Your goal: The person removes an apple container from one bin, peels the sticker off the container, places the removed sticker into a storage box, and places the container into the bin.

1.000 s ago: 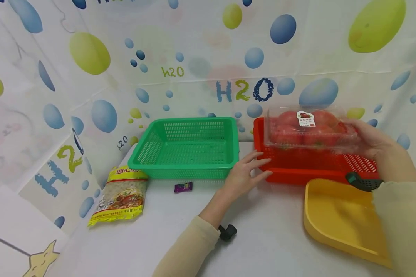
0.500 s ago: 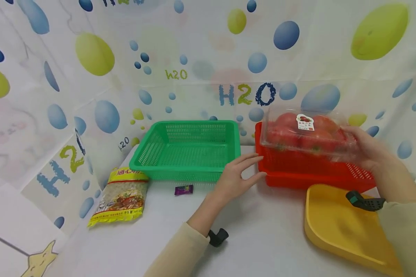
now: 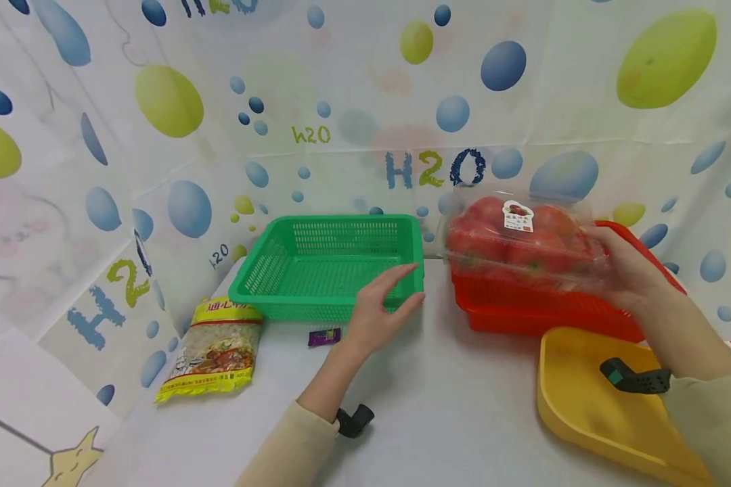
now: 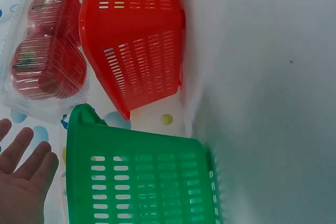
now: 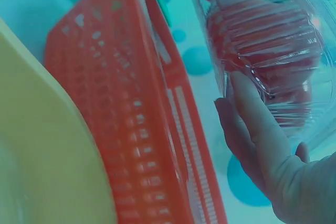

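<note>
My right hand (image 3: pixel 630 270) grips the right end of a clear plastic box of tomatoes (image 3: pixel 524 240) with a white label on its lid. The box hangs in the air over the red basket (image 3: pixel 542 312), its left end out past the basket's left edge. In the right wrist view, fingers (image 5: pixel 252 103) press against the box's ribbed side. My left hand (image 3: pixel 371 314) holds nothing; its fingers are spread in front of the right end of the green basket (image 3: pixel 325 308). The left wrist view shows that hand beside the green basket, below the tomato box.
A yellow tray (image 3: pixel 609 419) stands at the front right, near the red basket. To the left lies a bag of dry pasta (image 3: pixel 216 348). A small purple packet (image 3: pixel 324 337) sits in front of the green basket. A patterned sheet (image 3: pixel 341 88) hangs behind.
The tomato box has moved left in my right hand, uncovering more of the red basket's right side. My left hand has also moved left, from the gap between the baskets to the green basket.
</note>
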The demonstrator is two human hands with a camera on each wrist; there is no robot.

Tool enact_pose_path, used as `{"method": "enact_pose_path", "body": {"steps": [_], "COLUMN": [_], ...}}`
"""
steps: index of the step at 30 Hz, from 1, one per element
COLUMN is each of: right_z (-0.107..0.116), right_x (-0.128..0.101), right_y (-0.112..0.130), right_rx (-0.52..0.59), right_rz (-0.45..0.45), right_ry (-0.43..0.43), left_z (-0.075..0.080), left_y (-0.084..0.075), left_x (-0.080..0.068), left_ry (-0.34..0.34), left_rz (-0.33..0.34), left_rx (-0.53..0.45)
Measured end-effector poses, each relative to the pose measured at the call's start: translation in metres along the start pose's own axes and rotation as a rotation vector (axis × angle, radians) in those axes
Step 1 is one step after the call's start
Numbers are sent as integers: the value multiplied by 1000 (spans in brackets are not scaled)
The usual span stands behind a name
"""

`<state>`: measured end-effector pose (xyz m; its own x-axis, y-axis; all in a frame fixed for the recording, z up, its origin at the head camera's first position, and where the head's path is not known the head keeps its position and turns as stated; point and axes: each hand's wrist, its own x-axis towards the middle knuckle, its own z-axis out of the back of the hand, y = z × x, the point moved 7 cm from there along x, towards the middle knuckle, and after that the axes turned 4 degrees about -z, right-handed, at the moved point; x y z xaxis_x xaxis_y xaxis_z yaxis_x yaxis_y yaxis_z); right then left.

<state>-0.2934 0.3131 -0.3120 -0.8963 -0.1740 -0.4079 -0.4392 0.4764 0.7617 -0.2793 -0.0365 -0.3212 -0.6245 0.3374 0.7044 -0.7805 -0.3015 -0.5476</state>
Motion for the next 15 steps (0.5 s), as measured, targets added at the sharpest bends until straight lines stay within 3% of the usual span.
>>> {"method": "enact_pose_path", "body": {"steps": [10,15], "right_z": [-27,-39], "right_x": [-10,-14], "right_y": [-27,-38], "right_rx": [-100,-65], "right_rz": [10,-1], "right_ry": [-70,-58], "left_z": [13,15], "left_y": [12,13], "left_x": [-14,-16], "left_ry": [5,26], "left_rz": [210,284], "left_rx": [-284,-420]}}
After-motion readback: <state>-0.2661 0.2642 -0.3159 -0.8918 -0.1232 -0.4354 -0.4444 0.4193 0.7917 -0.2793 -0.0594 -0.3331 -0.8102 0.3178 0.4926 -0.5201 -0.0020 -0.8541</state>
